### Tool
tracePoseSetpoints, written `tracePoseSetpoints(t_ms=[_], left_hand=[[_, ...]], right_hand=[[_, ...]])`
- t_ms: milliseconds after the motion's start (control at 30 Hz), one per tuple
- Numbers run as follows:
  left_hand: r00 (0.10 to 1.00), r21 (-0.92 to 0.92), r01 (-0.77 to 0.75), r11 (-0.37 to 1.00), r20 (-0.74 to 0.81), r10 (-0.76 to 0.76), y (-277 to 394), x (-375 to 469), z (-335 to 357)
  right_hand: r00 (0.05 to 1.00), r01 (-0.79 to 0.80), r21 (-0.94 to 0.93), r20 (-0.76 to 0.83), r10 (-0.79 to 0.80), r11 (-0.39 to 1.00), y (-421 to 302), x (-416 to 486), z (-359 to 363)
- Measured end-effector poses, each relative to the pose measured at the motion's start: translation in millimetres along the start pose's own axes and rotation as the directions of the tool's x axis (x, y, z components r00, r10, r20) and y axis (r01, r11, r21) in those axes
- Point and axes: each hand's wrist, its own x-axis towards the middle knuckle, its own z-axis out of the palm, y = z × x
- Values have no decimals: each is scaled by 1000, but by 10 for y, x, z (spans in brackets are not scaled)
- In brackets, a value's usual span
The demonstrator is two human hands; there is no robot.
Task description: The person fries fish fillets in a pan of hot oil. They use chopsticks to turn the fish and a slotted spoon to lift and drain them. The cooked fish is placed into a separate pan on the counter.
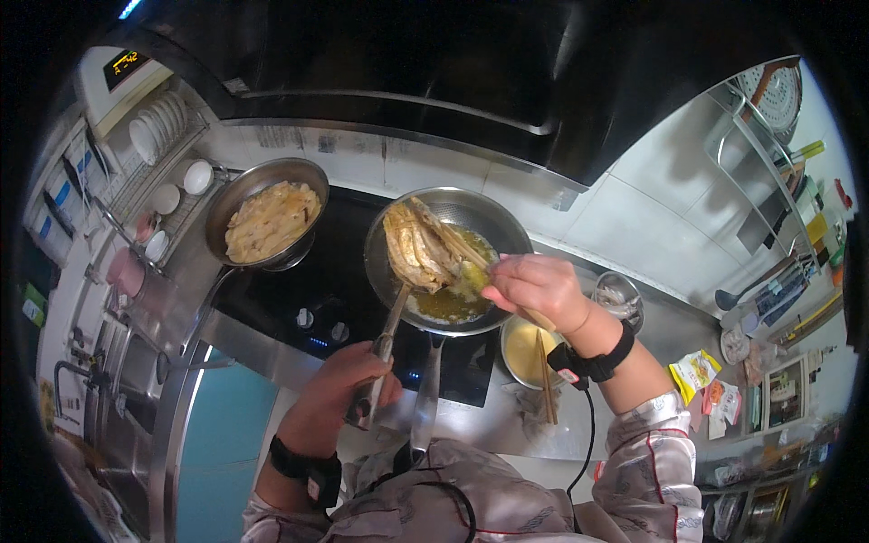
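My left hand [360, 377] grips the metal handle of a spatula [390, 332]. On its head, largely hidden, rests browned fried food that looks like fish [414, 254]. My right hand [540, 288] holds wooden chopsticks [461, 241] slantwise against that food. Below both tools is a frying pan [380, 285] with bubbling yellow oil [445, 305] in it. The pan's handle [428, 390] points toward me. Close under my right wrist stands a bowl of pale yellow liquid [526, 349], with a second pair of chopsticks [545, 390] leaning out over its rim.
A second pan [319, 183] with pale food sits at the left of the black cooktop [271, 305]. A clear bowl [618, 295] stands to the right, with food packets [694, 373] beyond it. Overhead hangs the range hood [407, 68]; a dish rack [163, 183] is at left.
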Motion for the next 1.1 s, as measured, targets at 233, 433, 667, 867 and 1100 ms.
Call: tracePoseSetpoints(t_ms=[233, 433, 667, 867, 1100], left_hand=[[992, -44, -73, 996, 95, 77, -33, 121, -33], [995, -42, -46, 998, 89, 50, -4, 129, -49], [989, -90, -42, 995, 141, 54, -19, 178, -27], [992, -116, -36, 993, 117, 50, -20, 163, 35], [996, -153, -3, 988, 83, 16, 19, 146, 101]], right_hand=[[987, -118, 199, -84, 137, 973, 5, 104, -51], [911, -366, 375, -41, 410, 852, 187, -30, 9], [688, -655, 495, 77, 722, 571, 494, -302, 88], [568, -736, 527, 139, 811, 425, 648, -425, 60], [641, -702, 503, 138, 755, 504, 727, -402, 43]])
